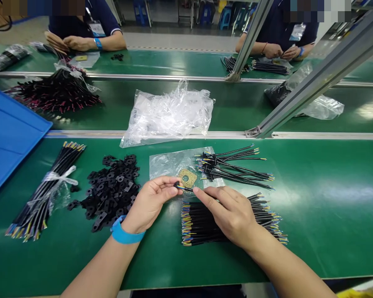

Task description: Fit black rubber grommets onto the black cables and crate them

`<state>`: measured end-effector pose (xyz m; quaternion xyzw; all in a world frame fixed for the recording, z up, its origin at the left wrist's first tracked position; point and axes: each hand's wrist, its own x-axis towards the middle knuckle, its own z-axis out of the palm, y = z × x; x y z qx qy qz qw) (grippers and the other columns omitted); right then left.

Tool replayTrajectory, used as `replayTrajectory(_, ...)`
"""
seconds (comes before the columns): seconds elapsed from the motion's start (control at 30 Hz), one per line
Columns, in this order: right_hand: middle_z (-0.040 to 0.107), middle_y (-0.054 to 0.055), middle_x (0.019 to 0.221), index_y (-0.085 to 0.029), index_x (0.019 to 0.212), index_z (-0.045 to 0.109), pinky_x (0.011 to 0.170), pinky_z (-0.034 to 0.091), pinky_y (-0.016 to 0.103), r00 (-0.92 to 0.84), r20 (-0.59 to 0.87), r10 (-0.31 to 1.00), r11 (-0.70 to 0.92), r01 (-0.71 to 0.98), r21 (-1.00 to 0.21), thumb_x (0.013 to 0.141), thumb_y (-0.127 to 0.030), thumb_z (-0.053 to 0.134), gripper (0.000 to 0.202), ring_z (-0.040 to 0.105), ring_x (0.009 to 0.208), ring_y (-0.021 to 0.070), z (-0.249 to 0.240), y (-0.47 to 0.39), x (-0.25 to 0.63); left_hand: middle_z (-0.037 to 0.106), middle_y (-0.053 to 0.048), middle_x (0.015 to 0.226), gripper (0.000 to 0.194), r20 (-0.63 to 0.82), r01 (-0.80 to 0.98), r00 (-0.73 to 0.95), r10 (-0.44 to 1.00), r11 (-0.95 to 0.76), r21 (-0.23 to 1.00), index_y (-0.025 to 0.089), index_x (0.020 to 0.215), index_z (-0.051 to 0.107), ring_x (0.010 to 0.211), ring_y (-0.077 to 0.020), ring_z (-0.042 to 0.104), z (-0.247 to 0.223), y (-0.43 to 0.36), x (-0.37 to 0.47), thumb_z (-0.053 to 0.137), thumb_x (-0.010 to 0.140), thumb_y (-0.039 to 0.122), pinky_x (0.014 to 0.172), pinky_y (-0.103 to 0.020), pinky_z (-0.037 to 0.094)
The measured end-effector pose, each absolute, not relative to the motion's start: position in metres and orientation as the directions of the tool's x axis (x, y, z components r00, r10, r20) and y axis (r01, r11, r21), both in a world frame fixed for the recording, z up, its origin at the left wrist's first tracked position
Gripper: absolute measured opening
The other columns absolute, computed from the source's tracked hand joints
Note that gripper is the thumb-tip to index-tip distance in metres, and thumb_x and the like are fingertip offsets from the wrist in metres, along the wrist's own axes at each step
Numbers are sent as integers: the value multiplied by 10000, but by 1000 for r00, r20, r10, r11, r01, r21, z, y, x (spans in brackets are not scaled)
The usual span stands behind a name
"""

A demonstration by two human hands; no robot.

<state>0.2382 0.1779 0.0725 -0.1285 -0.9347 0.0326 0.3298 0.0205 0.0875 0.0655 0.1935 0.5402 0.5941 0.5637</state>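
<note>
From my head camera, my left hand (151, 203) pinches a small black clip (176, 184) between thumb and fingertips, and my right hand (228, 213) pinches the short black cable (186, 188) whose coloured wire ends meet that clip; both hands are closed narrow on these parts, just above the green tabletop (323, 207). A blue wristband (124, 235) sits on my left wrist.

Under my right hand lies a loose pile of black cables (202, 223) with coloured tips, touching the tabletop. Just beyond my fingers lies a small tan square plate with a round hole (187, 177) on a flat clear bag (170, 163), and to its right a smaller spread of cables with clips fitted (236, 165). Left of my left hand is a heap of black plastic clips (112, 190), and further left a tied bundle of black cables (46, 194) wrapped in a clear band. A blue tray (9, 132) covers the far left edge.

Past the metal rail, a crumpled clear plastic bag (170, 111) lies on the middle belt, with a pile of black and red wires (56, 93) to its left. Across the line two other people in dark shirts handle cables with their own hands (71, 42), well apart from mine
</note>
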Motion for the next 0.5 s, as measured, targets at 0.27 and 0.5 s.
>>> replayTrajectory(0.27, 766, 105, 941, -89, 1229, 657, 710, 575, 317, -707, 656, 266, 962, 153, -226, 998, -77, 604, 238, 664, 765, 182, 72, 170, 236, 833, -44, 833, 266, -196, -222, -286, 938, 134, 966, 247, 838, 862, 734, -149, 765, 65, 83, 33, 989, 618, 321, 705, -208, 616)
replayTrajectory(0.5, 749, 26, 796, -151, 1026, 699, 642, 539, 254, -713, 585, 387, 873, 79, -481, 1045, -185, 598, 108, 633, 642, 127, 78, 168, 233, 813, -19, 783, 242, 33, -59, -207, 978, -46, 997, 319, 868, 868, 705, -126, 738, 64, 80, 32, 971, 657, 257, 655, -182, 592)
